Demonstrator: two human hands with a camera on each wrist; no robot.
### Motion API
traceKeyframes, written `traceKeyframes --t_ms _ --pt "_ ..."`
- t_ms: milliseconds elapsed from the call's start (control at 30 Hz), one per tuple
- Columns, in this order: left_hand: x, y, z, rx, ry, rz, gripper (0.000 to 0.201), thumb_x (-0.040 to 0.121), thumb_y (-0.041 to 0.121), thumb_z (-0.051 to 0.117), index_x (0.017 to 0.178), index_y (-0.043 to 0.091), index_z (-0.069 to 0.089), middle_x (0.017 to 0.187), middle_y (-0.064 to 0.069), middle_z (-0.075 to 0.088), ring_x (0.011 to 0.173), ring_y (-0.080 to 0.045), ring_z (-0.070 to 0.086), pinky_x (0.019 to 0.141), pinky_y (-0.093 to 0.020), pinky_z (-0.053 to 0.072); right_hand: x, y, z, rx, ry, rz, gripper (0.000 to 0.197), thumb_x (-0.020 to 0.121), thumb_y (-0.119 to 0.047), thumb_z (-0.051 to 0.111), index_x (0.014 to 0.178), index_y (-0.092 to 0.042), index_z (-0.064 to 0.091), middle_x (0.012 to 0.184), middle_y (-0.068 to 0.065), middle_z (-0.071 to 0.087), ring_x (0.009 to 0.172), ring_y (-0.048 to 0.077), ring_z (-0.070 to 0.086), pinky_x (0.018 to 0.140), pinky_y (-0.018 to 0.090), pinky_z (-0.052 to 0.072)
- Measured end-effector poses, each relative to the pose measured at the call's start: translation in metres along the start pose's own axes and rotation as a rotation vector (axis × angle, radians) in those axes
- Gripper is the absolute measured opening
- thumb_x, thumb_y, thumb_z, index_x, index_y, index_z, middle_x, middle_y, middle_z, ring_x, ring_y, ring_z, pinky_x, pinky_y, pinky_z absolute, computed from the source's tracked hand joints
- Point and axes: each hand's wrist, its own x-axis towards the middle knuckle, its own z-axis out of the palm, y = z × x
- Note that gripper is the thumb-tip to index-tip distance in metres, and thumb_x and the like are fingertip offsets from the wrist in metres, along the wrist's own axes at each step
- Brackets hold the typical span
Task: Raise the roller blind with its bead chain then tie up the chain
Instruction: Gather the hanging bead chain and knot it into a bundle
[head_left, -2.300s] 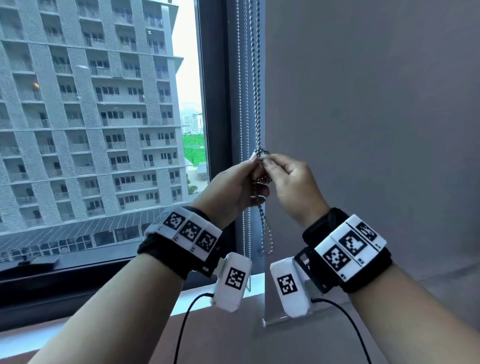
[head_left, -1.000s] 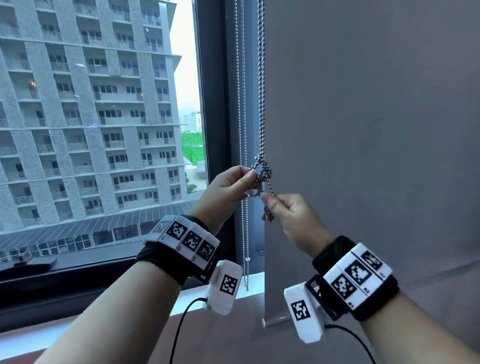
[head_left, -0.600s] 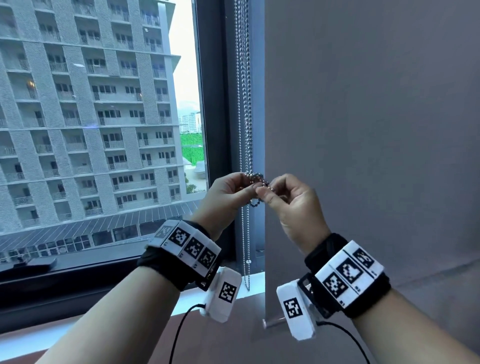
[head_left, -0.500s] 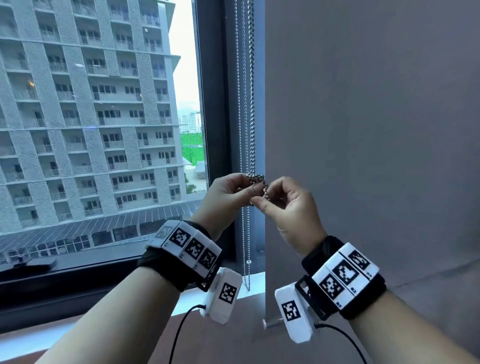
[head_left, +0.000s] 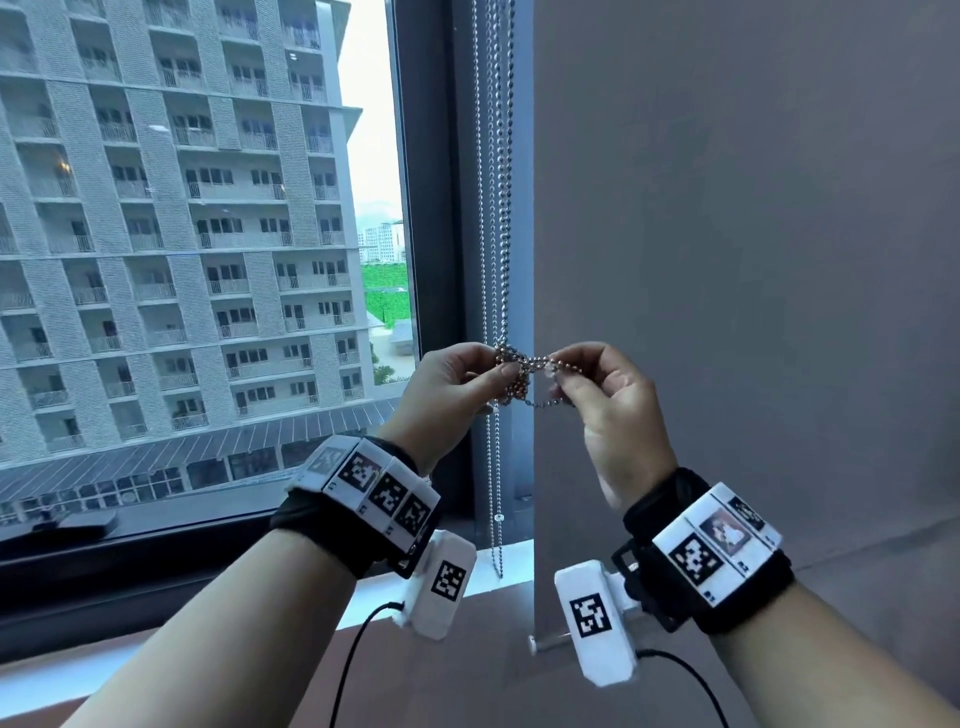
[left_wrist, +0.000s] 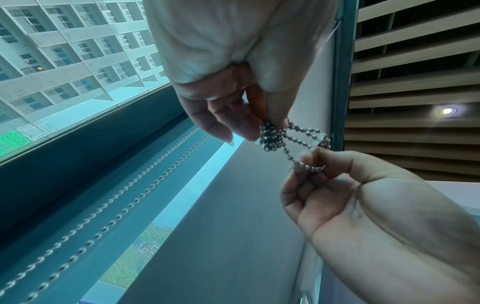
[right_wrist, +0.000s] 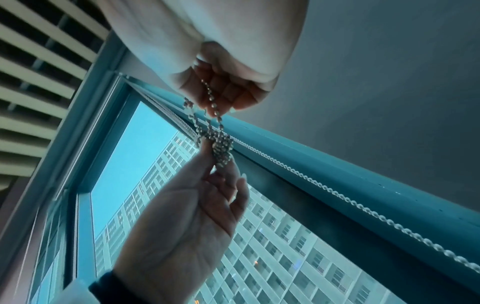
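Observation:
The metal bead chain (head_left: 503, 208) hangs beside the window frame and ends in a bunched knot (head_left: 519, 371) at chest height. My left hand (head_left: 506, 366) pinches the knot from the left. My right hand (head_left: 557, 372) pinches a short loop of chain coming out of the knot's right side. In the left wrist view the knot (left_wrist: 271, 136) sits under my left fingertips (left_wrist: 249, 131), and the loop (left_wrist: 311, 166) runs between the right thumb and forefinger. In the right wrist view the knot (right_wrist: 221, 148) lies between both hands. The grey roller blind (head_left: 727, 260) hangs just right of the chain.
A second bead chain (head_left: 488, 467) hangs straight down behind the knot, reaching the white window sill (head_left: 467, 577). The dark window frame (head_left: 436, 208) stands just to the left. The blind's bottom bar (head_left: 543, 642) sits low, near my right wrist.
A second ago my right hand held the chain below the knot. It rose to meet the left hand at the knot, then drew apart to the right, stretching a short loop sideways.

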Motion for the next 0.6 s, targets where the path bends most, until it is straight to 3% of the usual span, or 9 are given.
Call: traceKeyframes --t_ms 67,167,333,467,600 --pt "0.001 -0.001 0.000 0.015 -0.003 0.002 0.006 0.086 0.013 0.062 0.082 0.014 0.066 0.071 0.002 0.068 0.068 -0.012 0.058 0.065 -0.024 0.046 0.003 -0.003 -0.003 -0.014 -0.007 0.025 0.021 0.088 0.002 0.054 0.081 -0.015 0.062 0.077 0.000 0.062 0.067 0.011 0.058 0.073 0.023 0.051" --pt "0.001 -0.001 -0.001 0.022 -0.017 0.015 0.005 0.087 0.013 0.061 0.083 0.013 0.064 0.075 -0.004 0.066 0.072 -0.015 0.057 0.065 -0.023 0.046 0.005 -0.001 -0.004 -0.206 -0.051 0.039 0.018 0.091 -0.004 0.054 0.081 -0.019 0.058 0.072 -0.003 0.058 0.060 0.006 0.055 0.066 0.020 0.049" --pt "0.003 -0.007 -0.003 0.098 0.007 0.068 0.005 0.088 0.013 0.060 0.088 0.010 0.064 0.074 0.001 0.064 0.062 -0.001 0.054 0.064 -0.016 0.045 -0.002 0.013 -0.012 -0.397 -0.215 0.221 0.017 0.095 -0.013 0.049 0.080 -0.020 0.053 0.060 -0.004 0.045 0.055 0.011 0.038 0.056 0.025 0.034" --pt "0.008 -0.012 -0.004 0.250 0.006 0.133 0.006 0.089 0.017 0.058 0.090 0.014 0.064 0.077 0.007 0.061 0.062 0.005 0.051 0.065 -0.012 0.041 -0.007 0.009 -0.012 -0.261 -0.264 0.330 0.023 0.089 -0.004 0.040 0.072 -0.016 0.050 0.060 0.002 0.038 0.056 0.014 0.033 0.057 0.029 0.027" --pt "0.009 -0.014 -0.004 0.277 0.022 0.157 0.008 0.090 0.017 0.058 0.093 0.012 0.063 0.086 0.000 0.061 0.065 0.005 0.051 0.067 -0.009 0.040 -0.002 0.002 -0.019 0.087 -0.252 0.339 0.012 0.070 -0.013 0.038 0.066 -0.017 0.048 0.067 -0.003 0.048 0.072 0.016 0.043 0.071 0.031 0.031"
